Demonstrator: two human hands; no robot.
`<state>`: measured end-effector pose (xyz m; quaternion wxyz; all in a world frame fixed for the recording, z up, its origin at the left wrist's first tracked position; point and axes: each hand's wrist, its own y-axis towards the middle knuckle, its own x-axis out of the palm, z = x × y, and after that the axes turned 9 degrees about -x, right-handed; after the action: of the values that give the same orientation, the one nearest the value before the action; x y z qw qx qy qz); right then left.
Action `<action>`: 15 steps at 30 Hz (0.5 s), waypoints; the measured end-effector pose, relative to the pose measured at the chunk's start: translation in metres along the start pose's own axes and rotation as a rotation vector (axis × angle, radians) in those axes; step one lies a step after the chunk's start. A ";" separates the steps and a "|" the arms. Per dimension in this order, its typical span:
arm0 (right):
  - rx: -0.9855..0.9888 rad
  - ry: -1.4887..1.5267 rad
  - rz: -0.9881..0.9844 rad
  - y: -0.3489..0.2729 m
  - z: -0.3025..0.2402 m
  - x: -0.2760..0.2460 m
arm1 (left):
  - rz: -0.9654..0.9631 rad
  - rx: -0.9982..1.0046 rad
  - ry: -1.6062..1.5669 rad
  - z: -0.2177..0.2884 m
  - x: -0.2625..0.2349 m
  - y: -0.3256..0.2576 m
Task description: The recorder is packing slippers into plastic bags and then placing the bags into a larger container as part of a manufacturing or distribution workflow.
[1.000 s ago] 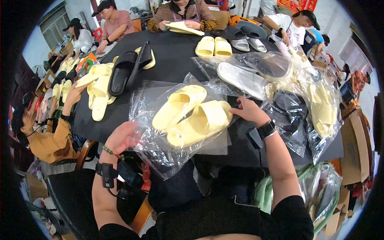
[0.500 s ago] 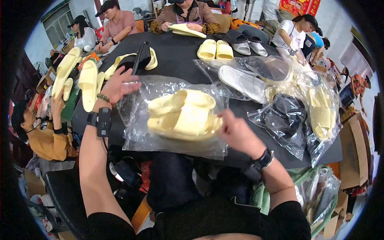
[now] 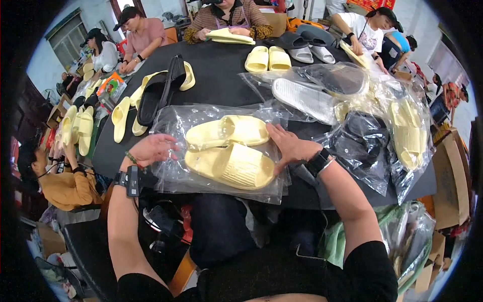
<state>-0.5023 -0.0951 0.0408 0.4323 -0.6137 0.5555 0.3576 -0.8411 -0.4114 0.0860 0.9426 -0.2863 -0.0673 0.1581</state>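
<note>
A pair of pale yellow slippers [image 3: 236, 163] lies side by side on a clear plastic bag [image 3: 171, 178] at the table's near edge; I cannot tell whether they are inside it. My right hand [image 3: 292, 146] rests against the slippers' right ends, thumb and fingers spread apart. At the bag's left edge, my left hand [image 3: 151, 149] hovers with loosely bent, parted fingers and nothing in it. Just beyond it, a black slipper [image 3: 153, 98] leans among more yellow slippers [image 3: 121, 118].
Bagged slippers, a white one [image 3: 304, 100] and a yellow one [image 3: 406, 133] among them, heap at the right. Further back stand a yellow pair [image 3: 268, 59] and grey slippers [image 3: 312, 54]. Several people sit round the black table [image 3: 216, 83]. A cardboard box [image 3: 450, 186] stands at the right.
My left hand has come down and nearer from the bag's far left corner. My right hand has opened from a closed grip and moved up against the slippers, which now lie flatter.
</note>
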 end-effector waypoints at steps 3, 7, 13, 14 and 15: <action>-0.036 -0.074 0.035 -0.001 -0.005 -0.003 | -0.181 0.057 0.137 0.007 0.007 -0.020; -0.140 0.068 0.380 0.000 0.008 -0.019 | -0.179 -0.021 0.151 0.010 0.007 -0.019; 0.426 0.698 0.366 0.014 0.017 -0.015 | -0.322 -0.006 -0.152 -0.002 0.011 0.019; 0.419 0.732 0.407 0.018 0.017 -0.006 | -0.308 -0.020 -0.209 0.004 0.019 0.017; 0.403 0.744 0.439 0.026 0.018 0.005 | -0.289 -0.032 -0.267 0.009 0.026 0.013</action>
<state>-0.5266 -0.0804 0.0261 0.2286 -0.4722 0.8475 0.0814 -0.8222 -0.3877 0.0872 0.9335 -0.2649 -0.2348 0.0568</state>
